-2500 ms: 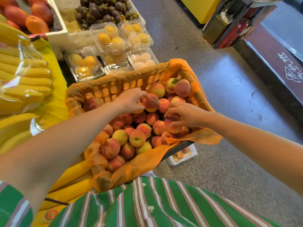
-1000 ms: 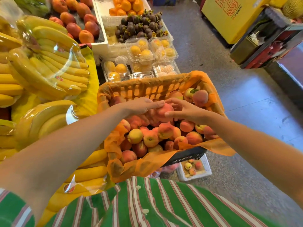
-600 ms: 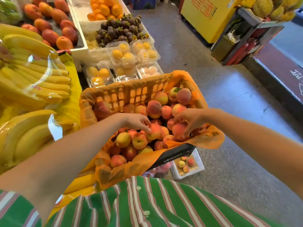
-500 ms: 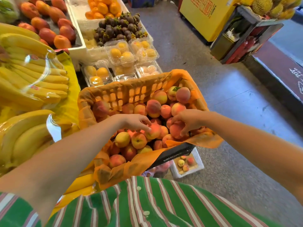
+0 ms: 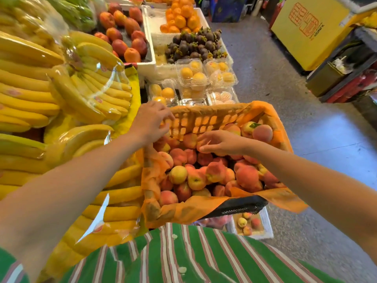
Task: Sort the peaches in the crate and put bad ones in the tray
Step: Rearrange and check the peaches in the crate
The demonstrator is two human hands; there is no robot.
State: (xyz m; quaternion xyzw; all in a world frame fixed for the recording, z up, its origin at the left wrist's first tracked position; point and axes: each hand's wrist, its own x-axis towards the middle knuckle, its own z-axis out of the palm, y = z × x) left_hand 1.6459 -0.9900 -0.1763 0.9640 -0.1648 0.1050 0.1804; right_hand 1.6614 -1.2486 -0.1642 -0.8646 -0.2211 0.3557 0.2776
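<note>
The crate [image 5: 240, 207] is lined with orange paper and heaped with peaches [image 5: 216, 172], red-orange and yellow. My left hand [image 5: 152, 119] is at the crate's far left corner, its fingers curled down over a peach [image 5: 164, 127] that is mostly hidden under them. My right hand [image 5: 221, 142] hovers low over the far middle of the pile, fingers loosely spread, fingertips at a peach by the back wall. On the floor below the crate's near right corner sits a white foam tray [image 5: 267, 225] holding a few small peaches.
Bagged bananas [image 5: 85, 92] crowd the stand on the left, right against the crate. Clear boxes of yellow fruit [image 5: 193, 76], mangosteens [image 5: 195, 45] and oranges lie beyond the crate. Grey floor opens to the right, with a yellow box [image 5: 306, 31] farther back.
My left hand has moved from the middle of the pile up to the far left corner. My right hand has left the peaches at the right side and reached toward the back wall.
</note>
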